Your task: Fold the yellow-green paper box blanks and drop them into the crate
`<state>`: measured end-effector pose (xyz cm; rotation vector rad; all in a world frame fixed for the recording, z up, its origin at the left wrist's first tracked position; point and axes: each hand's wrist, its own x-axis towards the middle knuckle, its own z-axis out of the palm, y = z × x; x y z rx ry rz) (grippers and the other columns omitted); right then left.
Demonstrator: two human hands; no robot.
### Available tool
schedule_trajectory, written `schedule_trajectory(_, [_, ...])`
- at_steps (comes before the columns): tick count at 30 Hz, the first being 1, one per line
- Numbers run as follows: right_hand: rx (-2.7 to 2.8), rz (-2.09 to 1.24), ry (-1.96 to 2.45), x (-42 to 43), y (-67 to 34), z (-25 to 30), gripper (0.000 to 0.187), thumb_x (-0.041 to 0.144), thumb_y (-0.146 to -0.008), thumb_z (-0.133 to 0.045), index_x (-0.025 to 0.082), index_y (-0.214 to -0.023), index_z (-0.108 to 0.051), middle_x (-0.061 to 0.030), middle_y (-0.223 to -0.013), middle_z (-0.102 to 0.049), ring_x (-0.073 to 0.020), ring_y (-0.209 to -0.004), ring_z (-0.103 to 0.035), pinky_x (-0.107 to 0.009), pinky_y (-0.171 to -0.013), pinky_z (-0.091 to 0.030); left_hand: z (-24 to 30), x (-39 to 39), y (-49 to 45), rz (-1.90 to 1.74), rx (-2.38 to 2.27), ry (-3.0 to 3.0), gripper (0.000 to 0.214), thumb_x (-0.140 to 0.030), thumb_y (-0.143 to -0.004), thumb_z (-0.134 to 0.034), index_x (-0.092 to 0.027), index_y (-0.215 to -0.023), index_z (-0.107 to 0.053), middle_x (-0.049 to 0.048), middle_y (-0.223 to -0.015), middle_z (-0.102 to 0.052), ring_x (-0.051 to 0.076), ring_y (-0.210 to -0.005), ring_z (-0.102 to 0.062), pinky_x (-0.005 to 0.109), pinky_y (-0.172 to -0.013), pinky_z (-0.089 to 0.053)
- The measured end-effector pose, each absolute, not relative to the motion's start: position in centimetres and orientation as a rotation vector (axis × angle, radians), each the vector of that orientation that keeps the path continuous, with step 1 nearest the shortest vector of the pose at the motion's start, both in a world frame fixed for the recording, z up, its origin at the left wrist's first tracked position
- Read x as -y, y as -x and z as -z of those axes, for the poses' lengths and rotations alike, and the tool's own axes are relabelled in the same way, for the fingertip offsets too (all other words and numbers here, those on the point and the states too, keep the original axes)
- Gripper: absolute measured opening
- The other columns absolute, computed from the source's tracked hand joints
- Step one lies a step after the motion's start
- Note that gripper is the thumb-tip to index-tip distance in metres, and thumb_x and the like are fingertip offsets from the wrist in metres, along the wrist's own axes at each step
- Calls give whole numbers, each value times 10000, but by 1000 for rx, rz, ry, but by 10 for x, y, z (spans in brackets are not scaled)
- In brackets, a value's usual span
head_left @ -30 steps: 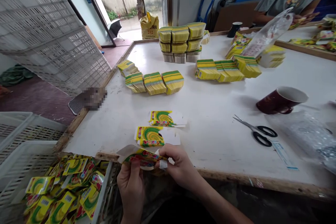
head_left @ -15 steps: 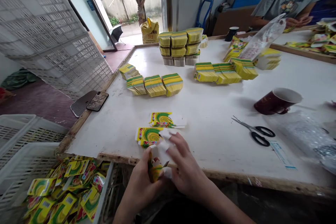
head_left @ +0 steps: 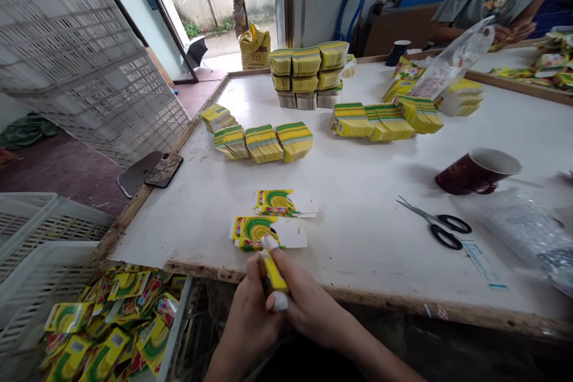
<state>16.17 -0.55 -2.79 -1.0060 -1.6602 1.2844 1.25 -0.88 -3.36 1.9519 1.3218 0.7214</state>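
Both my hands meet at the table's near edge around a small yellow carton (head_left: 274, 274). My left hand (head_left: 250, 304) is closed on its left side. My right hand (head_left: 304, 298), with white coverings on fingertips, grips it from the right. Much of the carton is hidden by my fingers. Just beyond lies a flattened yellow and green carton (head_left: 253, 230) with a white flap to its right. Behind that one rests another flattened carton (head_left: 274, 202).
Carton bundles (head_left: 264, 143) stand mid-table, with stacked bundles (head_left: 307, 68) behind. To the right are scissors (head_left: 436, 224), a maroon mug (head_left: 477, 173) and bubble wrap (head_left: 523, 239). A phone (head_left: 164, 169) lies left. A crate (head_left: 176, 328) holds yellow packets below. A person (head_left: 501, 12) sits far right.
My hands have drawn together, and the carton between them now shows a narrow yellow side. My right fingers have moved off the flattened carton's white flap, which is now visible.
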Motion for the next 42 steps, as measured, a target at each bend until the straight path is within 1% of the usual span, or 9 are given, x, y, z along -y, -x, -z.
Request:
schedule_trajectory(3, [1917, -1200, 920, 7, -167, 29, 646, 53, -914, -472, 212, -1521, -314, -153, -1607, -245, -260, -1488, -221, -404, -1172, -290, 46, 9, -13, -823, -1407, -2015, 610, -233, -785, -619, -198, -1296, -289, 174, -1210, -600, 284, -1062, -665, 417, -821, -580])
schedule_trajectory(7, [1879, -1085, 943, 3, -173, 35, 621, -8, -922, -376, 253, -1486, -390, -126, -1582, -319, -212, -1458, -310, -366, -1157, -321, 55, 11, -7, -874, -1577, -2047, 682, -264, -756, -663, -181, -1326, -297, 222, -1295, -539, 336, -1157, -607, 518, -904, -538])
schedule_trajectory(13, [2272, -1128, 1055, -1, -175, 29, 661, 67, -881, -534, 169, -1502, -329, -263, -1596, -172, -373, -1327, -490, -457, -1020, -470, 50, 11, 19, -658, -1581, -2104, 615, -234, -710, -654, -195, -1274, -412, 154, -1187, -665, 325, -1071, -668, 484, -887, -552])
schedule_trajectory(17, [2289, -1160, 1065, -5, -178, 17, 315, 93, -895, -552, 204, -1174, -646, -173, -1497, -388, -294, -1176, -622, -380, -941, -520, 42, 12, 22, -578, -1547, -1998, 674, -232, -713, -652, -205, -1319, -357, 121, -1170, -693, 285, -1029, -694, 420, -859, -566])
schedule_trajectory(20, [2255, -1192, 982, -8, -182, 10, 235, 72, -886, -564, 225, -1006, -697, -82, -1311, -545, -218, -1113, -634, -302, -922, -513, 33, 11, 19, -598, -1463, -1970, 682, -256, -738, -673, -227, -1338, -349, 88, -1145, -710, 259, -979, -709, 379, -818, -572])
schedule_trajectory(25, [2219, -1082, 1035, -6, -179, 11, 368, 44, -859, -540, 222, -1177, -597, -92, -1284, -528, -212, -1088, -601, -324, -912, -501, 24, 7, 20, -717, -1462, -1996, 735, -267, -681, -751, -234, -1339, -426, 79, -1087, -738, 289, -938, -720, 393, -805, -572])
schedule_trajectory(34, [2203, -1204, 925, -12, -185, 11, 345, -12, -808, -535, 224, -1028, -659, -57, -1221, -590, -204, -1089, -605, -322, -937, -494, 27, 8, 24, -629, -1370, -1882, 785, -240, -652, -761, -230, -1365, -434, 82, -1109, -736, 292, -967, -713, 390, -826, -567])
schedule_trajectory(39, [1905, -1192, 1005, -6, -164, 26, 702, 104, -812, -638, 183, -1433, -321, -152, -1428, -470, -258, -1325, -464, -397, -1080, -413, 34, 10, 17, -867, -1434, -1593, 739, -190, -638, -754, -220, -1325, -486, 83, -1122, -729, 283, -996, -700, 390, -844, -570])
schedule_trajectory(42, [1833, -1085, 1103, -14, -159, 39, 763, 230, -831, -693, 173, -1455, -257, -164, -1400, -504, -265, -1275, -514, -402, -1050, -447, 28, 7, 27, -1407, -1402, -1075, 635, -346, -625, -819, -216, -1200, -584, 60, -1075, -736, 234, -917, -716, 287, -744, -597])
